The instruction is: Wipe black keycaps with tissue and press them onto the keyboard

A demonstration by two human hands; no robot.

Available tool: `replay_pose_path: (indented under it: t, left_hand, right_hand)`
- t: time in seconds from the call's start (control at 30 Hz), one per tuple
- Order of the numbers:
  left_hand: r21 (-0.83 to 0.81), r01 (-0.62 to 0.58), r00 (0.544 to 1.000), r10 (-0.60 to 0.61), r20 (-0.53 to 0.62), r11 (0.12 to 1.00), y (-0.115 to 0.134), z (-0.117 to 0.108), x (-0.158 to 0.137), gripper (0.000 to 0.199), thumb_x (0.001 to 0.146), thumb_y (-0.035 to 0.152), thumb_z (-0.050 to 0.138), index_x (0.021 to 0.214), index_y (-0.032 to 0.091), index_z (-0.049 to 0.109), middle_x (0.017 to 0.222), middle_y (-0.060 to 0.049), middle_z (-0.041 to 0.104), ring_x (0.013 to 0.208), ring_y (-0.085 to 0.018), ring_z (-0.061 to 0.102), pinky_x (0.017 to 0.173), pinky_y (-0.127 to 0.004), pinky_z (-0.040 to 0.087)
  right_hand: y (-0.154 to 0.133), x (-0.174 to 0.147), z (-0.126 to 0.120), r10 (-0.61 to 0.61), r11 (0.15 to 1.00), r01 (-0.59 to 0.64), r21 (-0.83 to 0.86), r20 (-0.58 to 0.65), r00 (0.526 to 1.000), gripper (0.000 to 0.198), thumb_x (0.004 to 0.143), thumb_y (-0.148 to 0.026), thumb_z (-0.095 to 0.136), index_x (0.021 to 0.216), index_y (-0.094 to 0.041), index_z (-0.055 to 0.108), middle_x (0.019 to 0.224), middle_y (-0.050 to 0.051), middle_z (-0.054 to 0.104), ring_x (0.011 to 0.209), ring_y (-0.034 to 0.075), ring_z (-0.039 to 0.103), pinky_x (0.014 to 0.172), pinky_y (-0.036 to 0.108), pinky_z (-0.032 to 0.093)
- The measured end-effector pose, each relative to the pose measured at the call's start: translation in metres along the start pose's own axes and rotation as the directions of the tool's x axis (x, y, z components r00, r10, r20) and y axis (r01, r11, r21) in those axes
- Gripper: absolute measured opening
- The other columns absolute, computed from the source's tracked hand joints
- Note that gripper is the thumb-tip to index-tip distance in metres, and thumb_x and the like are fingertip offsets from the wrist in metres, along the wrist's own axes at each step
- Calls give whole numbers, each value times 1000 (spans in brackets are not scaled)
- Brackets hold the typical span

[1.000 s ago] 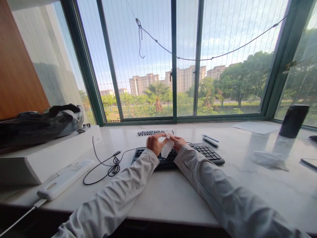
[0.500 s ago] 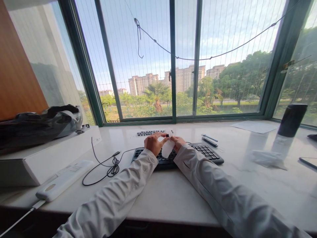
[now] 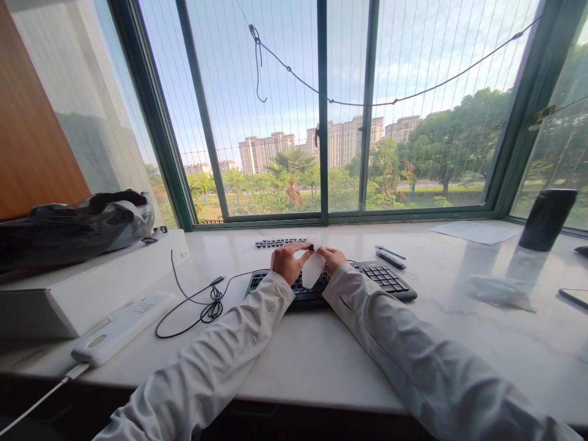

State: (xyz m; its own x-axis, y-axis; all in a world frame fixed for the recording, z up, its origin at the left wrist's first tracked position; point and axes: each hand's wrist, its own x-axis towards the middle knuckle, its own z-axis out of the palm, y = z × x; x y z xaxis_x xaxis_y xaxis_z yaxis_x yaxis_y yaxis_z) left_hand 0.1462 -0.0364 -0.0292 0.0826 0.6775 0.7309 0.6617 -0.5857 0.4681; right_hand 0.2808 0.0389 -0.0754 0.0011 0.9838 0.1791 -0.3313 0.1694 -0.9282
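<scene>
Above the black keyboard (image 3: 386,278), my left hand (image 3: 288,262) pinches a small black keycap (image 3: 311,247) between thumb and finger. Close beside it, my right hand (image 3: 334,260) is closed on a white wipe (image 3: 313,271), which hangs down over the keys and touches the keycap. Both hands meet over the middle of the keyboard and hide part of its keys. Behind them, several loose black keycaps (image 3: 275,243) lie in rows on the white tabletop (image 3: 321,367).
A coiled cable (image 3: 211,310) and a white power strip (image 3: 122,327) lie left, by a white box (image 3: 92,291) bearing a black bag (image 3: 73,226). To the right are pens (image 3: 390,258), a clear plastic bag (image 3: 500,291), paper (image 3: 475,231) and a black cylinder (image 3: 546,220).
Both hands stay together over the keyboard, still holding the keycap and the wipe. The camera view has shifted very slightly.
</scene>
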Motion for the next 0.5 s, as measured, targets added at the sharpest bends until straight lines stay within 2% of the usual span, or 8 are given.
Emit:
replay_pose_path:
  t: [0.13,0.23,0.37,0.5]
  left_hand:
    - [52,-7,1000,7,2,999,-3,0,1,21,78,30,63,97,26,71,99,-3,70,92,-19,62,88,-29,44]
    - [49,33,999,-34,5,998,-3,-1,1,24,76,27,66,100,27,71,100,-3,70,89,-20,63,86,-31,45]
    - [9,88,996,-88,5,996,-1,-3,2,34,72,26,70,106,29,68,96,-1,71,82,-19,64,80,-29,47]
    - [-8,72,997,-72,6,997,2,-4,1,38,71,29,71,109,30,66,92,0,71,64,-15,60,74,-25,46]
  right_hand:
    - [-7,-6,3,50,999,-50,5,0,999,37,55,-42,78,78,-14,71,62,6,66,55,17,58,49,29,46]
    - [-8,-8,3,56,998,-56,-10,23,998,39,52,-42,80,80,-16,72,64,4,67,54,15,58,46,25,44]
    - [-7,-8,4,32,999,-32,-9,77,996,36,50,-38,80,78,-17,72,59,3,66,46,12,54,43,24,40]
    - [-8,-12,6,-50,999,48,16,129,990,36,49,-39,79,74,-15,72,60,6,67,49,16,57,46,28,44]
